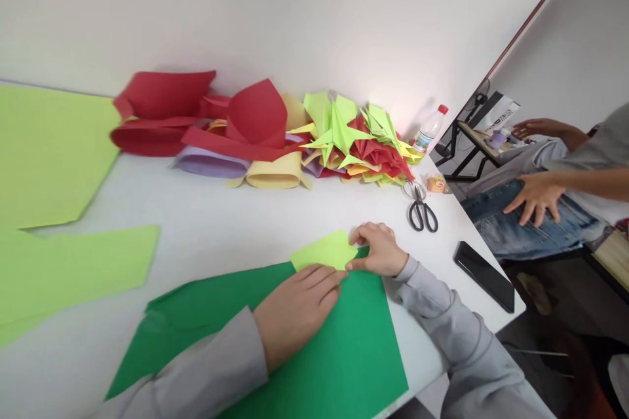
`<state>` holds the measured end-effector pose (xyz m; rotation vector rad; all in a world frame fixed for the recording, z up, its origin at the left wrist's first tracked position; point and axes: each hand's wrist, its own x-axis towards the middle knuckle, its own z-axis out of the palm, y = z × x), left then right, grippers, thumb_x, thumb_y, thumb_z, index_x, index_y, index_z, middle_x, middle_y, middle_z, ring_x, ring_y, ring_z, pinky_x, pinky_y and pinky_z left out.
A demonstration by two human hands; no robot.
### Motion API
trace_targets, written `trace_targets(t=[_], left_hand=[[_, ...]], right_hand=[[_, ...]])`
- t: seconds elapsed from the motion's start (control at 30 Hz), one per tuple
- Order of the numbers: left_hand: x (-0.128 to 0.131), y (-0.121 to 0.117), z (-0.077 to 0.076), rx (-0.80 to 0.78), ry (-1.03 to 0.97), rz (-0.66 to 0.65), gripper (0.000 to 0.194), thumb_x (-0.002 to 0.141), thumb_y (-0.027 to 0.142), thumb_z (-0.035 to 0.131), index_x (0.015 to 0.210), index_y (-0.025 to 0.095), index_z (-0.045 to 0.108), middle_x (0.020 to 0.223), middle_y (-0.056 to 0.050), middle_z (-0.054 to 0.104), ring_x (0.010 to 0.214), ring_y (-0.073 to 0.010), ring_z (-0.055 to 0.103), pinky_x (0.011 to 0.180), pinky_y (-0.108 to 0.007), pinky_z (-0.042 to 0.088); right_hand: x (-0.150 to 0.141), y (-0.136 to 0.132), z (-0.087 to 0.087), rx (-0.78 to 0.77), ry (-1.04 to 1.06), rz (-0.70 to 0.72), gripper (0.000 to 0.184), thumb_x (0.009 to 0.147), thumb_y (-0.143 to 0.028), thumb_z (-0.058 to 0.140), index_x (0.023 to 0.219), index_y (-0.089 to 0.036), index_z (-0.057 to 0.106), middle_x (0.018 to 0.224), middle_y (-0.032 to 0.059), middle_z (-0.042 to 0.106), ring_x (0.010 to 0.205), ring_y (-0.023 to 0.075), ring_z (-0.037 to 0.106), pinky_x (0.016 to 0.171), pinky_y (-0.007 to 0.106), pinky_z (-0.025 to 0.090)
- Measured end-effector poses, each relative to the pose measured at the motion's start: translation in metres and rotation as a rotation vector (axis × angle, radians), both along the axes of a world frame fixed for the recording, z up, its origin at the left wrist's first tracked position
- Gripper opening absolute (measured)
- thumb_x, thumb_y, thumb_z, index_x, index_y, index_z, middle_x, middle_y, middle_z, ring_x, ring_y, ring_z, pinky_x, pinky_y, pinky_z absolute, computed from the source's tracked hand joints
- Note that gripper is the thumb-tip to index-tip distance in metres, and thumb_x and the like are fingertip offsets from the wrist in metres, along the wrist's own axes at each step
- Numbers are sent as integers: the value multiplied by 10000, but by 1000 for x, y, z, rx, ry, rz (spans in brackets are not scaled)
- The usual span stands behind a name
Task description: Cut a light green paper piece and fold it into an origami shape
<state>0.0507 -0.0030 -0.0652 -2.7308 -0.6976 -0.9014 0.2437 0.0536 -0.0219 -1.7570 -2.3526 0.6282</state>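
Observation:
A small piece of lime-green paper (322,249) lies over the far edge of a dark green sheet (348,353). My left hand (297,314) rests flat across its near edge, fingers stretched out and together, pressing it down. At its right end, my right hand (379,250) pinches the paper between thumb and fingers. Part of the lime piece is hidden under my fingers.
Scissors (422,213) and a black phone (484,276) lie to the right. Folded paper stars (339,134), rolled red paper (258,111) and a bottle (428,129) line the wall. Lime sheets (49,157) lie left. Another person's hand (538,195) rests on jeans.

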Motion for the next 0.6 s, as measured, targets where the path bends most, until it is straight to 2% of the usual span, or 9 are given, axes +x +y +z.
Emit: trace_targets(t=[0.17, 0.4, 0.6], left_hand=[[-3, -2, -2, 47, -66, -34, 289, 925, 97, 420, 838, 128, 695, 953, -63, 733, 862, -194, 594, 882, -366, 471], [-7, -12, -15, 78, -126, -45, 286, 920, 116, 430, 828, 141, 700, 929, -69, 734, 807, -191, 576, 906, -392, 480], [-12, -26, -8, 100, -96, -12, 297, 920, 110, 432, 812, 142, 707, 897, -68, 739, 798, -192, 575, 920, -388, 474]], right_hand=[[-6, 6, 9, -77, -124, -5, 428, 581, -389, 821, 935, -254, 623, 941, -22, 608, 940, 203, 499, 830, 334, 301], [-13, 15, 19, -150, -221, -13, 439, 542, -408, 838, 895, -257, 626, 946, -26, 632, 973, 222, 523, 817, 339, 312], [-14, 16, 20, -169, -245, -13, 447, 541, -428, 831, 904, -267, 625, 976, -31, 643, 988, 221, 528, 821, 335, 314]])
